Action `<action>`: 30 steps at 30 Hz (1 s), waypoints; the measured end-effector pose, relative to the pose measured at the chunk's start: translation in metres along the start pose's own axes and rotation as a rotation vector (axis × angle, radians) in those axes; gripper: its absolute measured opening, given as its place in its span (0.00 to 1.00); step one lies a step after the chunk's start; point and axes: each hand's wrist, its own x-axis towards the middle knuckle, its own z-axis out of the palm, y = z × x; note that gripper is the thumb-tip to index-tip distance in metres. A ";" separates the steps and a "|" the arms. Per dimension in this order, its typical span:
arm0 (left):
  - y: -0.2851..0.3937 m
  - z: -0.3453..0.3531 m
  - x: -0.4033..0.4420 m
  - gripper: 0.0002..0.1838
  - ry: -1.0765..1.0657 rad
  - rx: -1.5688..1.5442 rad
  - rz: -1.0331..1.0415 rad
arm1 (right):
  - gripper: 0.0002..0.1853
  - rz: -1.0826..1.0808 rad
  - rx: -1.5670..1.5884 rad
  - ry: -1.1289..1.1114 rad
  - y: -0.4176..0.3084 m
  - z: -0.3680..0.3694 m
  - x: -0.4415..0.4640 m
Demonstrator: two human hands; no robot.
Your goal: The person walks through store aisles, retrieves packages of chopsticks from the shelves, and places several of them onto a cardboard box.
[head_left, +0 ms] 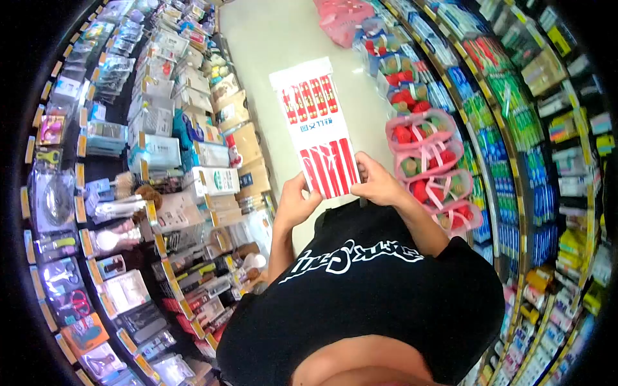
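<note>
A flat clear-and-white pack of red chopsticks (317,132) is held out in front of my body over the aisle floor. Several red sticks with gold markings show through its upper part, and plain red lengths show lower down. My left hand (299,201) grips the lower left corner, its thumb on the front. On the lower right edge, my right hand (378,181) is closed the same way, thumb on top and fingers partly hidden behind the pack.
Shelves of packaged household goods (154,154) line the left side. Along the right shelf stand pink bags (428,154) with red items, beside toothbrush-like packs (508,109). Pale floor (264,38) runs ahead between the shelves.
</note>
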 end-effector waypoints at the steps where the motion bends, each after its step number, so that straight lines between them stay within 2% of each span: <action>1: 0.000 -0.005 0.023 0.15 -0.022 -0.010 -0.011 | 0.20 -0.039 -0.069 0.009 -0.008 -0.015 0.020; 5: 0.015 -0.001 0.115 0.14 0.067 -0.046 0.011 | 0.19 -0.170 -0.354 0.089 -0.040 -0.076 0.093; 7: 0.019 -0.001 0.150 0.14 0.086 -0.052 0.000 | 0.19 -0.105 -0.428 0.103 -0.068 -0.097 0.115; 10: 0.004 -0.002 0.191 0.14 0.089 -0.132 -0.021 | 0.20 -0.063 -0.360 0.082 -0.087 -0.111 0.144; 11: -0.002 -0.006 0.203 0.14 0.075 -0.123 -0.051 | 0.23 0.024 -0.434 0.034 -0.079 -0.117 0.158; 17: -0.035 -0.045 0.283 0.14 0.014 -0.085 -0.130 | 0.29 0.005 -0.185 0.037 -0.067 -0.129 0.247; 20: -0.059 -0.079 0.331 0.14 -0.035 -0.198 -0.143 | 0.29 0.017 -0.142 -0.004 -0.060 -0.141 0.313; 23: -0.090 -0.117 0.388 0.15 -0.029 -0.270 -0.116 | 0.29 0.090 -0.057 -0.030 -0.082 -0.148 0.391; 24: -0.099 -0.132 0.407 0.14 -0.024 -0.338 -0.116 | 0.29 0.178 -0.048 -0.032 -0.096 -0.150 0.415; 27: -0.119 -0.182 0.458 0.14 0.012 -0.517 -0.126 | 0.29 0.159 0.116 -0.138 -0.100 -0.156 0.503; 30: -0.138 -0.238 0.507 0.18 0.040 -0.593 -0.106 | 0.30 0.131 0.101 -0.179 -0.139 -0.144 0.578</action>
